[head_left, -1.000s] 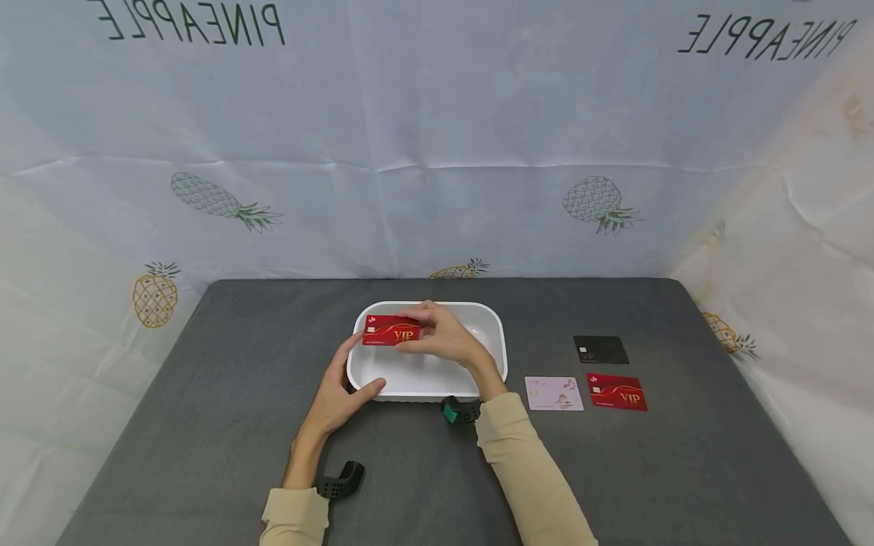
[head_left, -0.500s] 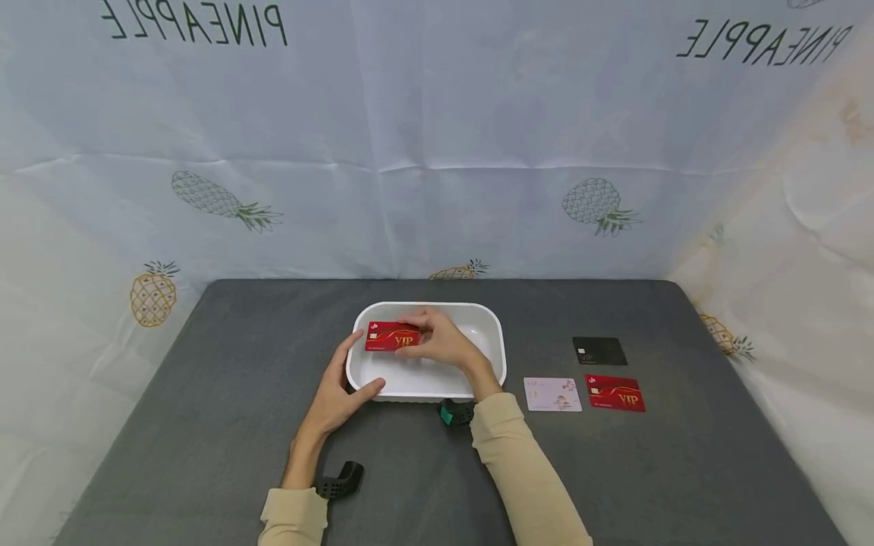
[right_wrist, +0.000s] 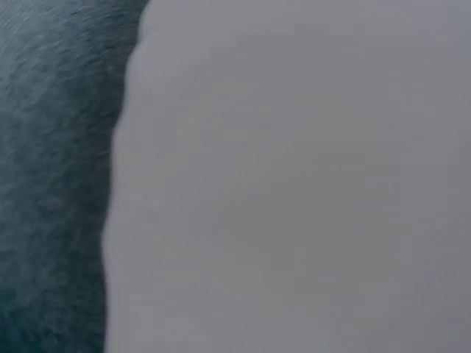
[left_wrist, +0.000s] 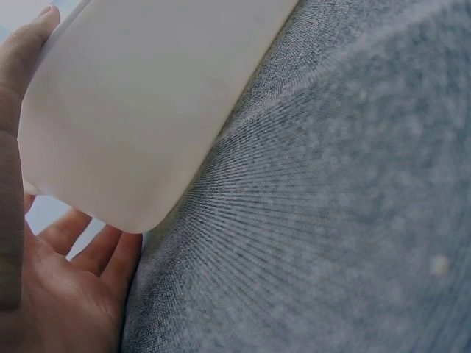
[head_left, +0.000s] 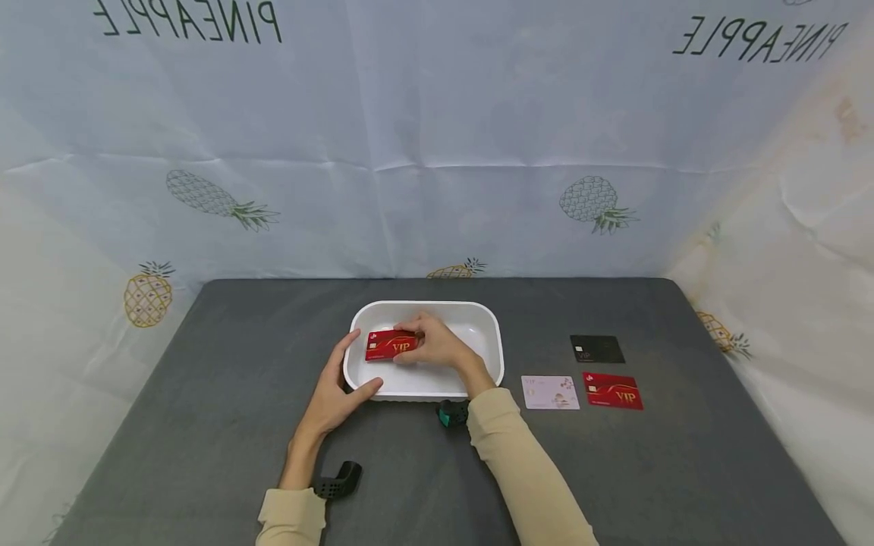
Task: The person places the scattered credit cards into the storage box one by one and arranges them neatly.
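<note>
In the head view, a white tray (head_left: 471, 383) stands on the dark table. My left hand (head_left: 329, 398) holds its left front corner, thumb at the front rim and fingers around the left end. The left wrist view shows that left hand (left_wrist: 73, 283) against the tray's pale outer wall (left_wrist: 140, 110). Over the tray's inside, my right hand (head_left: 437, 343) pinches the right end of a red VIP card (head_left: 384, 345). Whether the card touches the tray floor I cannot tell. Close and blurred, the tray (right_wrist: 294, 184) fills most of the right wrist view.
Right of the tray lie a pink card (head_left: 550, 393), a second red VIP card (head_left: 613, 390) and a black card (head_left: 597, 349), flat on the table (head_left: 205, 425). A pineapple-print cloth (head_left: 410, 152) hangs behind the table and along both sides.
My right hand has lowered the red card, which now sits nearer the tray's front in the head view. My left hand keeps its place at the tray's corner.
</note>
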The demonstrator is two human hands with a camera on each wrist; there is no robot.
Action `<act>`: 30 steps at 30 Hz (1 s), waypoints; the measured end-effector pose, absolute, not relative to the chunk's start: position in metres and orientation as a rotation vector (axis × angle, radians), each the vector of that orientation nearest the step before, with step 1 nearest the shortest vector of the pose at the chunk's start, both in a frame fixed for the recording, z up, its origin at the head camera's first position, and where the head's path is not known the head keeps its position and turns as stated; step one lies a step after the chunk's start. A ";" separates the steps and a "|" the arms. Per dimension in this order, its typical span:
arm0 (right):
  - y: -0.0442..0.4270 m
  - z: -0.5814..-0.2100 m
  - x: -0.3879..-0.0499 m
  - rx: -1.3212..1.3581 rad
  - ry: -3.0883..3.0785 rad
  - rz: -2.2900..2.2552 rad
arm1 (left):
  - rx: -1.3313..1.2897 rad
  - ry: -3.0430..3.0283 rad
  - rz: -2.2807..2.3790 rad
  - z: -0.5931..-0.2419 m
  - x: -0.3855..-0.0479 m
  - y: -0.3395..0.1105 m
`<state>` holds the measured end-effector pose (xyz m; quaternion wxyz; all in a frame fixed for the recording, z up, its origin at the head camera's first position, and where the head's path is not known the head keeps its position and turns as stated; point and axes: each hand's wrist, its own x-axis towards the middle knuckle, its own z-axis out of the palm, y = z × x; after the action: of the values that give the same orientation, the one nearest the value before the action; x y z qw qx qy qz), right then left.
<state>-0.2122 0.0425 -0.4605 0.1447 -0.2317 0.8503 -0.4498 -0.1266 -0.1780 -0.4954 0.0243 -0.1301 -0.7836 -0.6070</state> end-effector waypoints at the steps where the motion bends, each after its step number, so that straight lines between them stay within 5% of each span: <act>1: 0.042 -0.460 -0.212 -0.672 2.455 -1.287 | -0.404 -2.419 -1.882 -0.495 -0.127 -0.178; 30: 0.035 -0.457 -0.206 -0.608 2.604 -1.071 | -0.400 -2.421 -1.890 -0.495 -0.127 -0.178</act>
<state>-0.2056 0.0347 -0.4572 0.1303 -0.2093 0.8962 -0.3687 -0.1269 -0.1779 -0.4946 0.0221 -0.1292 -0.7815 -0.6100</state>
